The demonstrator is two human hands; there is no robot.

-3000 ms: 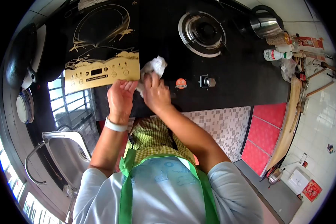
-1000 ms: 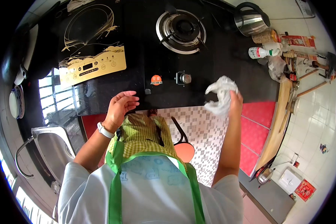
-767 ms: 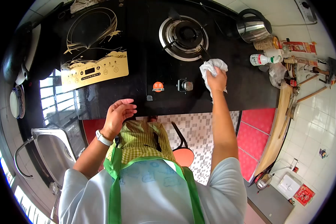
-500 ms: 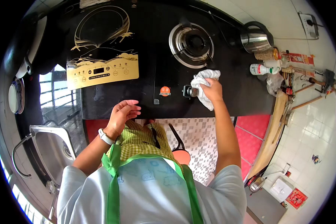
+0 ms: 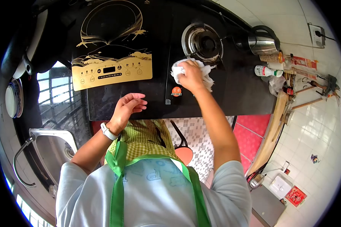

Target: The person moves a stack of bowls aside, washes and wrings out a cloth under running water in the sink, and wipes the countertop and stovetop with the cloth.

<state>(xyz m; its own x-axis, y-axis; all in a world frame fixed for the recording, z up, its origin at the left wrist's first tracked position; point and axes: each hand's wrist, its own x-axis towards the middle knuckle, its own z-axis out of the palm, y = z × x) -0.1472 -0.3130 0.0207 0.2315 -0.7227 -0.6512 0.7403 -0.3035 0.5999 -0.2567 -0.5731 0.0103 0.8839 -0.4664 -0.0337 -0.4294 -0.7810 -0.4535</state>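
My right hand (image 5: pixel 191 76) presses a crumpled white cloth (image 5: pixel 207 75) onto the black stove top, just below the gas burner (image 5: pixel 205 43). The round orange sticker (image 5: pixel 176 91) shows below the cloth, while the burner's knob is hidden. My left hand (image 5: pixel 131 106) hovers over the counter's front edge with nothing in it, its fingers loosely curled and a little apart. Above and to the left of it lies the induction cooker (image 5: pixel 111 74) with its gold control panel.
At the back right are a steel kettle (image 5: pixel 263 42), a white bottle (image 5: pixel 267 71) and a plastic bag (image 5: pixel 276 86). A sink (image 5: pixel 51 155) lies at the lower left, a pan (image 5: pixel 38 41) at the upper left. An orange stool (image 5: pixel 184 154) stands below the counter.
The cloth has gone with my right hand from beside the induction cooker to the counter's right part, then back left across the stove. My left hand has moved off the cooker's edge.
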